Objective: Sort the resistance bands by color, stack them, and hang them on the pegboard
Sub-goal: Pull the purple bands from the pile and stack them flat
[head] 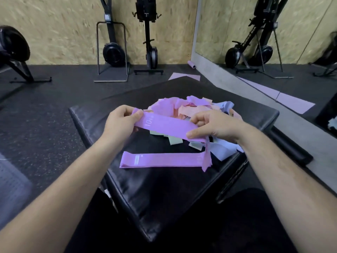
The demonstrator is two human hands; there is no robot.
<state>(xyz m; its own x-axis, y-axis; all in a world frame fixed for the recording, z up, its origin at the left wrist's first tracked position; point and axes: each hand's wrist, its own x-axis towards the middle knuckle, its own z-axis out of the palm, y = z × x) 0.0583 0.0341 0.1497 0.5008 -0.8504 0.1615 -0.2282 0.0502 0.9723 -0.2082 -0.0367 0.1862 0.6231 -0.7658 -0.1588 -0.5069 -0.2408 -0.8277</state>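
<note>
Spanning left to right: purple band (165, 126), long axis crosswise, left hand (121, 120) pinching one end, right hand (215, 126) pinching the other.

Upper purple band (167, 127), centre of the frame: pale print reading "10", followed by two small letters too blurred to be sure of.
Lower purple band (160, 160), below centre: a white patch (136, 159) near its left end, its print too small to read; faint pale marks at its right end, not legible.
Rowing machine (249, 40), upper right of the frame: lettering along the slanted rail, blurred and unreadable.
</note>
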